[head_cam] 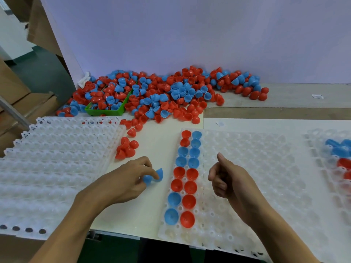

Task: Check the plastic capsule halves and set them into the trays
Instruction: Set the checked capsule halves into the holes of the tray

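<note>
I see my left hand (131,179) pinching two blue capsule halves (153,177) in its fingers (152,170), smooth glossy domes held just above the pale desk (152,145). My right hand (226,179) is curled into a loose fist, thumb up, gripping nothing. Between them lies a translucent white dimpled tray (256,168), its two left columns filled with red and blue halves. Stacked trays (57,158) sit left; a loose pile of halves (161,92) lies behind.
</note>
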